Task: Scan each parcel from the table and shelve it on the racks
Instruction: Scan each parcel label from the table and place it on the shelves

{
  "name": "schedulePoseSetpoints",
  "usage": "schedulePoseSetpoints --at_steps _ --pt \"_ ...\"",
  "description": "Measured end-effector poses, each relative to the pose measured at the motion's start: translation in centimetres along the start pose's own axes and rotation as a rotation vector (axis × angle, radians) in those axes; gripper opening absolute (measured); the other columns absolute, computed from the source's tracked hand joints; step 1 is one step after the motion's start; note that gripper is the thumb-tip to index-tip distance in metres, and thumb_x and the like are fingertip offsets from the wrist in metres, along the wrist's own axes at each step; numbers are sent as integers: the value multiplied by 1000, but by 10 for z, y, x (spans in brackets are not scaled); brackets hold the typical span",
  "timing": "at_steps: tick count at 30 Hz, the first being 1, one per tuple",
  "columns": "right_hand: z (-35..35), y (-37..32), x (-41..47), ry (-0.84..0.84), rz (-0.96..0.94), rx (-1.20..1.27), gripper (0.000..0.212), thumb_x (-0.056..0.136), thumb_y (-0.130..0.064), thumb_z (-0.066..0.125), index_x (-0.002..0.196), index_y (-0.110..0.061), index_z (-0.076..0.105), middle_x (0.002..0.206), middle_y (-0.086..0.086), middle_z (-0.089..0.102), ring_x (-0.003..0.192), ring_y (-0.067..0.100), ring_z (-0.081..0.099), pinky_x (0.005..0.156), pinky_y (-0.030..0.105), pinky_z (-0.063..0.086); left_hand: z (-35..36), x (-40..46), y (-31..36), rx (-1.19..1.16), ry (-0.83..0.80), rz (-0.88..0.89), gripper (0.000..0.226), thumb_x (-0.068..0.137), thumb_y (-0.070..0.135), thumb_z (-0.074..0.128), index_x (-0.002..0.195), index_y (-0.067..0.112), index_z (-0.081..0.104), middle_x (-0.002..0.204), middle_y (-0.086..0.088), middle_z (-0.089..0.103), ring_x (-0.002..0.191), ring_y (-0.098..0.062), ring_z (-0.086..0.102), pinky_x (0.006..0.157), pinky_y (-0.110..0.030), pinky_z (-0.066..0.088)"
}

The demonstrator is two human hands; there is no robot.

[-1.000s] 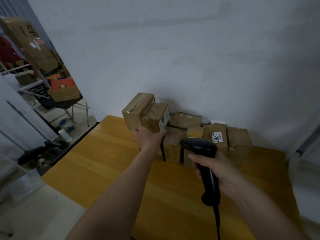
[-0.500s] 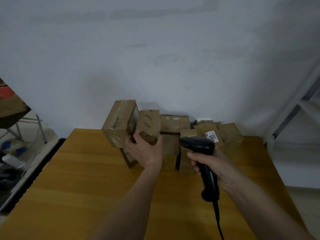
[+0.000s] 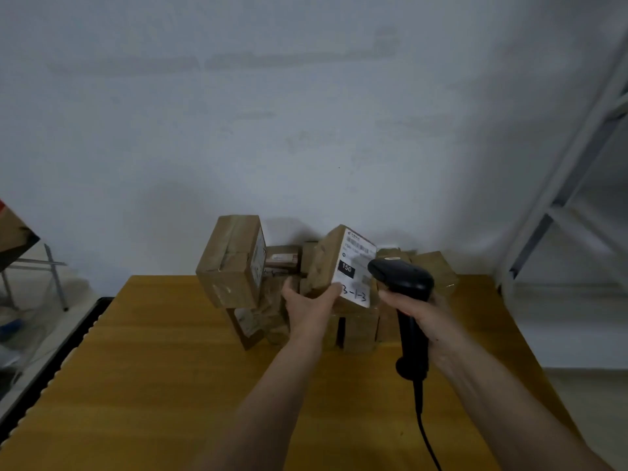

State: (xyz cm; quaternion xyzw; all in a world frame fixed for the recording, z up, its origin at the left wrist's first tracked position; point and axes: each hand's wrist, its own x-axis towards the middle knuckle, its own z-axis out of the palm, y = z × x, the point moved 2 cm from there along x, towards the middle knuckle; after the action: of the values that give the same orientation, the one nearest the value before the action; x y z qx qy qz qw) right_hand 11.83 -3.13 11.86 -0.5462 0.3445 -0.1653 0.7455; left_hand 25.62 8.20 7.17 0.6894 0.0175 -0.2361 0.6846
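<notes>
Here, from the head camera, the left hand [image 3: 311,309] grips a small brown parcel [image 3: 328,266] from below, with the thumb curled onto the edge of its white label [image 3: 356,270]. The parcel sits just right of the middle of the frame, lifted and tilted above the other boxes. The right hand [image 3: 421,314] is wrapped tight around the handle of a black scanner [image 3: 406,290]. The scanner's head is just beside the label, to its right.

The parcel looks like stiff cardboard, and it is probably light, since one hand holds it up. The taped sides may be a bit slippery. The bottom edges and corners look like the best places to hold, so the label stays clear.

A pile of boxes [image 3: 234,263] stands behind it against the wall, in the middle of the frame. One big box there leans to one side. The wooden surface [image 3: 170,368] is yellow-brown and fills the lower frame. The wall [image 3: 272,113] is pale and plain. A white rack [image 3: 577,205] stands at the right edge. Some blurry clutter sits at the far left.
</notes>
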Motion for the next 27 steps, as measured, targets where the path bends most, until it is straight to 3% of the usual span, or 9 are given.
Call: schedulePoseSetpoints --at_steps 2,4,8,11,14,18,21,24,27 --pt "-2 -5 -2 7 -17 -4 57 51 -33 85 104 -24 67 81 -6 75 77 15 69 55 22 47 3 -10 -6 -139 -178 -133 102 74 16 81 150 35 17 134 -12 53 102 -22 65 84 -35 57" --pt "-5 -6 -4 -11 -25 11 58 52 -30 86 107 -23 67 86 -1 77 74 16 72 53 25 52 6 -17 -12 -198 -349 -226 96 75 10 79 151 26 21 126 -15 58 105 -27 65 81 -36 59" --pt "-13 -5 -9 -54 -39 42 58 55 -22 85 109 -18 67 94 8 76 82 25 74 63 34 57 8 -32 -16 -75 -576 -287 71 69 5 80 133 12 50 112 -10 71 105 -25 67 78 -33 58" --pt "-18 -5 -13 -83 -58 17 55 54 -24 83 106 -19 67 92 6 77 79 21 74 58 29 55 8 -33 -16 38 -579 -268 62 70 -4 79 124 15 56 104 -5 75 94 -18 72 74 -31 58" --pt "-22 -5 -15 -96 -69 21 56 53 -24 83 106 -17 67 91 6 77 78 22 74 56 27 55 8 -35 -13 99 -560 -256 54 67 6 86 116 15 63 99 0 76 93 -14 71 74 -28 58" --pt "-25 -6 -20 -67 -77 -3 61 50 -30 85 108 -18 67 90 4 77 80 22 74 62 31 55 6 -35 -9 131 -533 -257 62 67 0 84 122 10 60 104 -6 75 97 -21 71 84 -35 59" --pt "-25 -14 -24 -17 -161 -76 41 60 -35 84 98 -31 68 84 -13 75 77 2 70 62 23 49 5 -31 2 69 -501 -238 64 67 -9 79 123 11 54 110 -9 72 100 -24 69 80 -36 59" --pt "-24 -24 -30 -3 -290 -195 23 75 -30 80 84 -40 62 70 -31 68 66 -18 60 52 9 45 6 -23 21 16 -466 -200 63 68 -14 74 123 9 53 114 -11 69 105 -28 66 79 -37 59" --pt "-22 -25 -38 -14 -343 -275 14 78 -28 77 82 -28 64 62 -7 69 53 5 64 51 14 50 9 -17 39 16 -451 -158 72 68 -14 74 132 7 49 120 -12 67 111 -32 63 94 -51 53"
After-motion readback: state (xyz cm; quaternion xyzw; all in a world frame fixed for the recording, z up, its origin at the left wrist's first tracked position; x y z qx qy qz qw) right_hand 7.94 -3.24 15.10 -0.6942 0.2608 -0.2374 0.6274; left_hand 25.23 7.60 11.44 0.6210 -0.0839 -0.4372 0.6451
